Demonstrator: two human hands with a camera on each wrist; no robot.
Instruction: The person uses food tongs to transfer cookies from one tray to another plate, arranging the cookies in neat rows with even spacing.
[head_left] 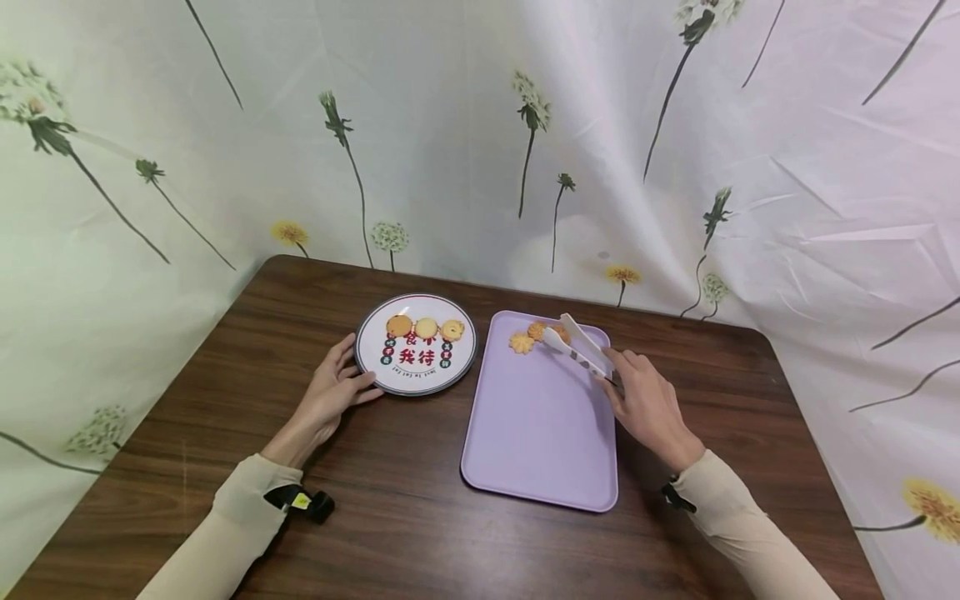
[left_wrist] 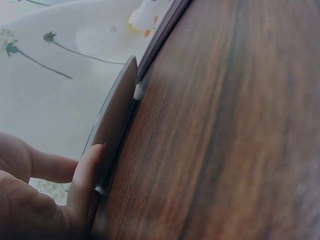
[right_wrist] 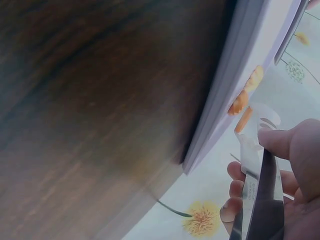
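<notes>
My left hand point(head_left: 333, 387) holds the left rim of a round white plate point(head_left: 416, 367) with a dark edge and red characters. On the plate lie a round biscuit point(head_left: 399, 327), a paler one point(head_left: 426, 329) and a patterned one point(head_left: 452, 331) in a row. My right hand point(head_left: 647, 400) grips white tongs point(head_left: 577, 354) with dark handles over the far right of a lilac tray point(head_left: 536, 433). A cookie point(right_wrist: 243, 119) is between the tongs' tips, partly hidden by them in the head view. Beside it on the tray are a flower-shaped cookie point(head_left: 521, 342) and another cookie point(head_left: 537, 330).
Plate and tray stand side by side on a dark wooden table point(head_left: 405, 500). A white cloth point(head_left: 450, 150) printed with dandelions hangs behind the table and along its sides. Black straps point(head_left: 300, 500) with small devices are around both wrists.
</notes>
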